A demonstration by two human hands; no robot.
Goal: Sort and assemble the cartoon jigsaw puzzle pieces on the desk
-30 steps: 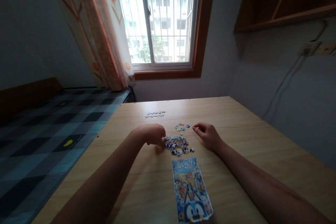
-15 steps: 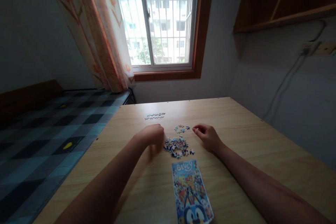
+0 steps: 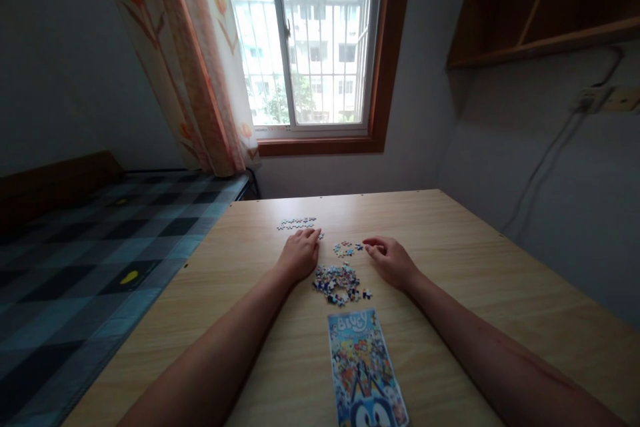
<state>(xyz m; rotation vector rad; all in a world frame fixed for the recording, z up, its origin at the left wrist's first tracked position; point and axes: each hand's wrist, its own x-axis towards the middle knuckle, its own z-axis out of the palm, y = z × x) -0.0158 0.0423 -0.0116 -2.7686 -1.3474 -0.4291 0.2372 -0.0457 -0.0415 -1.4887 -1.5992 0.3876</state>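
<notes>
My left hand (image 3: pixel 301 255) lies palm down with its fingers stretched forward. Just beyond its fingertips sit small jigsaw pieces (image 3: pixel 321 236), and past them are rows of jigsaw pieces (image 3: pixel 296 223). To the right, my right hand (image 3: pixel 393 260) rests on its side, fingers loosely bent and the index finger reaching left. Its fingertip is beside a dark blue jigsaw piece (image 3: pixel 359 247); contact is unclear. That piece borders a small loose group of pieces (image 3: pixel 343 249). Between my forearms is a heaped pile of jigsaw pieces (image 3: pixel 334 280).
A colourful "Bluey" picture sheet or box (image 3: pixel 365 363) lies on the wooden table (image 3: pixel 450 360), nearer to me. On the left stands a bed with a checked cover (image 3: pixel 150 233). A window (image 3: pixel 320 47) and curtain (image 3: pixel 200 67) are ahead; a shelf (image 3: pixel 545 47) hangs at right.
My left hand has turned from a bent, curled pose beside the pile to lying flat with fingers extended toward the rows. My right hand has shifted only slightly. The view has tilted a little.
</notes>
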